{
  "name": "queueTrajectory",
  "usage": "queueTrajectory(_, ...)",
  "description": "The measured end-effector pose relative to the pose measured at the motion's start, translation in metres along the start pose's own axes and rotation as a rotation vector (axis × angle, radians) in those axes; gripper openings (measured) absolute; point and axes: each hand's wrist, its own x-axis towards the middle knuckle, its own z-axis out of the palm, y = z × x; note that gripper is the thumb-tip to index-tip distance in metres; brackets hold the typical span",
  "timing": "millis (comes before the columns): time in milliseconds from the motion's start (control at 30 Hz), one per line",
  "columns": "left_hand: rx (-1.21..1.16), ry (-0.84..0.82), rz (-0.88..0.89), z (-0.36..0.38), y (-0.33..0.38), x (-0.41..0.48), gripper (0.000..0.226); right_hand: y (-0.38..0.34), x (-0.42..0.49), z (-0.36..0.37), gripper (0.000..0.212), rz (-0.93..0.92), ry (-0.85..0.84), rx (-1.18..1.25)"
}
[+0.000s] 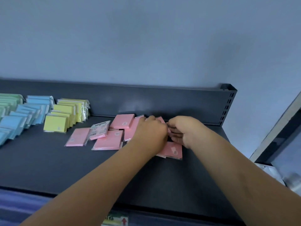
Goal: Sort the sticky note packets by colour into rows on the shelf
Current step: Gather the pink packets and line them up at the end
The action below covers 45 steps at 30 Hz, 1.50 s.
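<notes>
Pink packets lay loose on the shelf, right of the yellow row. Right hand curled, pinching one; left hand over the pile, grip could not be told. Judged: pink row in hand; next needs packets squared beside yellow.

I make out four colours on the dark grey shelf. Far left, the green packets stand in an overlapping row, cut off by the edge of my view. Just beside them the blue packets lean one on another in a line from the back wall toward the front. Next come the yellow packets, stacked the same way, the front one lowest. Right of those, the pink packets lie flat and loose, overlapping at odd angles near the back wall. One flipped packet shows a white printed label with a barcode. All look wrapped in clear film.
</notes>
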Motion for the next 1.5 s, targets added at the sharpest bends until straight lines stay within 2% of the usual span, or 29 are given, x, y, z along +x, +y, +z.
queueTrajectory(67,-0.107,0.110,0.013,0.003,0.003,0.001,0.025,0.001,0.005,-0.001,0.008,0.033,-0.046,0.103)
queueTrajectory(100,-0.213,0.158,0.007,0.005,0.004,0.002,0.026,0.000,0.005,-0.002,0.014,0.043,-0.056,0.158)
queueTrajectory(167,-0.448,0.197,-0.011,0.007,0.005,0.003,0.029,-0.001,0.008,-0.007,0.018,0.043,-0.061,0.219)
queueTrajectory(233,-0.626,0.220,-0.002,0.005,0.005,0.002,0.027,-0.005,0.001,-0.014,0.010,-0.010,-0.028,0.214)
queueTrajectory(333,-0.899,0.306,-0.096,-0.008,0.003,-0.003,0.014,-0.009,-0.012,-0.026,0.016,-0.284,0.108,0.100)
queueTrajectory(400,-0.928,0.347,-0.207,-0.018,-0.003,-0.005,0.026,-0.011,-0.023,-0.033,0.019,-0.478,0.154,0.028)
queueTrajectory(467,-1.001,0.321,-0.383,-0.028,-0.015,-0.008,0.044,-0.012,-0.034,-0.039,0.019,-0.588,0.126,-0.019)
queueTrajectory(533,-1.240,0.261,-0.538,-0.040,-0.030,-0.013,0.050,-0.014,-0.042,-0.041,0.019,-0.637,0.030,-0.013)
queueTrajectory(633,-1.535,0.130,-0.573,-0.052,-0.045,-0.025,0.028,-0.013,-0.051,-0.035,0.020,-0.664,-0.035,0.025)
queueTrajectory(700,-1.634,0.154,-0.543,-0.056,-0.052,-0.032,0.021,-0.012,-0.051,-0.029,0.025,-0.663,-0.038,-0.019)
queueTrajectory(800,-1.526,0.231,-0.456,-0.056,-0.071,-0.038,0.032,-0.014,-0.053,-0.019,0.044,-0.677,-0.080,-0.210)
queueTrajectory(867,-1.397,0.220,-0.347,-0.058,-0.086,-0.041,0.039,-0.020,-0.057,-0.007,0.049,-0.734,-0.090,-0.265)
queueTrajectory(933,-1.290,0.189,-0.250,-0.060,-0.103,-0.043,0.045,-0.027,-0.060,0.010,0.042,-0.800,-0.083,-0.336)
queueTrajectory(1033,-1.306,0.154,-0.249,-0.061,-0.135,-0.045,0.050,-0.032,-0.065,0.042,0.022,-0.833,-0.105,-0.427)
queueTrajectory(1133,-1.391,0.158,-0.290,-0.059,-0.177,-0.048,0.033,-0.035,-0.062,0.071,0.016,-0.788,-0.081,-0.231)
queueTrajectory(1200,-1.341,0.126,-0.243,-0.057,-0.203,-0.051,0.021,-0.034,-0.058,0.090,0.013,-0.710,-0.056,-0.040)
queueTrajectory(1267,-1.289,0.110,-0.194,-0.055,-0.225,-0.053,0.018,-0.032,-0.053,0.108,0.012,-0.661,-0.043,0.054)
queueTrajectory(1333,-1.238,0.111,-0.153,-0.054,-0.244,-0.052,0.020,-0.029,-0.048,0.125,0.013,-0.665,-0.008,-0.001)
queueTrajectory(1500,-1.017,0.133,-0.115,-0.050,-0.275,-0.038,0.025,-0.028,-0.035,0.157,0.005,-0.700,0.160,-0.333)
